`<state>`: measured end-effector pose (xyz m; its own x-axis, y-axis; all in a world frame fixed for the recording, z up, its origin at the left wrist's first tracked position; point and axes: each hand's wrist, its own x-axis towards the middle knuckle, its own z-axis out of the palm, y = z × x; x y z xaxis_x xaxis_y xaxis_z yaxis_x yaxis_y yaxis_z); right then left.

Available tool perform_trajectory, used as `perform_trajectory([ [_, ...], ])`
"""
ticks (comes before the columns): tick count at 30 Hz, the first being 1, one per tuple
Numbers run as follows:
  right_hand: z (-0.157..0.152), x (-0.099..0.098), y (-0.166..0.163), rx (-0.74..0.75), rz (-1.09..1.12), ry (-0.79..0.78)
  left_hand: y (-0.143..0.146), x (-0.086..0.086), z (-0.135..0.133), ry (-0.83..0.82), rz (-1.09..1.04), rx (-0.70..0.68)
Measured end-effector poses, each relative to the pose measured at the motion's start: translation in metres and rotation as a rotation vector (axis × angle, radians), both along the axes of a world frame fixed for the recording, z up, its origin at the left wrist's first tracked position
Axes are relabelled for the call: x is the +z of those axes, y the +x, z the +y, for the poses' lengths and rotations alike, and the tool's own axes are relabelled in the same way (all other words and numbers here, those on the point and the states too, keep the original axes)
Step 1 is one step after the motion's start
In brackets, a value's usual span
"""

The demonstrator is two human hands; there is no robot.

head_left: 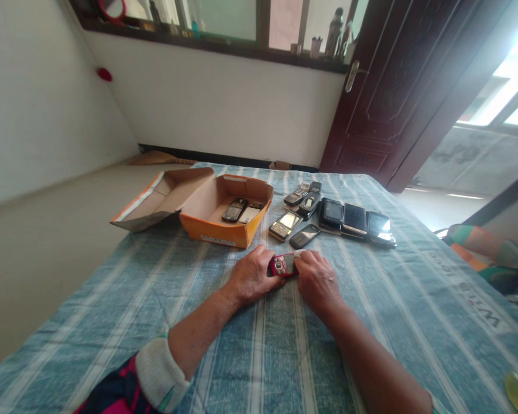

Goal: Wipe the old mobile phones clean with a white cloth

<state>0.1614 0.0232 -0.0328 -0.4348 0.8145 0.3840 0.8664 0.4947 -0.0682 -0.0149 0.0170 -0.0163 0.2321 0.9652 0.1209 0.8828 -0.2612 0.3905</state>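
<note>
A small red mobile phone (282, 265) lies between both of my hands on a blue striped bedspread (224, 345). My left hand (251, 276) curls around its left end, fingers closed on it. My right hand (317, 279) grips its right end, fingers bent over the edge. Just beyond the hands lie a silver keypad phone (285, 224) and a dark phone (304, 236).
An open orange cardboard box (218, 230) holds two phones (242, 210), its lid (155, 201) lying open to the left. A row of several dark phones (354, 221) sits at the right. A dark wooden door (392, 92) stands behind; colourful cloth (487, 250) lies at the right edge.
</note>
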Motion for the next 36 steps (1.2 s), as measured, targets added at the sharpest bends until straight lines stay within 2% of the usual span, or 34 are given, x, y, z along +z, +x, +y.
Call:
perform_trajectory([
  [5, -0.001, -0.002, 0.003, -0.028, 0.028, 0.045, 0.000, -0.001, 0.000, 0.006, 0.015, -0.007],
  [11, -0.014, -0.006, -0.013, 0.233, 0.105, 0.029, -0.002, -0.003, 0.001, 0.011, -0.001, -0.015],
  [14, -0.017, -0.006, -0.018, 0.279, 0.111, 0.027, -0.002, -0.003, 0.001, 0.018, 0.000, -0.017],
  [18, -0.011, -0.004, -0.014, 0.231, 0.096, 0.024, -0.001, -0.002, 0.001, 0.000, -0.008, 0.001],
  [24, 0.002, 0.000, 0.001, -0.011, 0.038, -0.009, -0.001, -0.002, 0.000, 0.001, -0.013, -0.006],
  [27, 0.003, 0.000, 0.003, -0.042, 0.045, -0.007, -0.001, -0.001, 0.000, 0.011, 0.001, -0.002],
  [29, -0.001, -0.001, 0.000, 0.011, 0.070, 0.004, -0.001, -0.002, 0.000, 0.010, -0.006, -0.001],
  [33, -0.013, -0.004, -0.013, 0.220, 0.125, 0.020, -0.003, -0.005, 0.001, 0.016, -0.008, -0.018],
  [36, -0.019, -0.005, -0.021, 0.290, 0.128, 0.015, -0.004, -0.006, 0.002, 0.029, -0.002, -0.020],
])
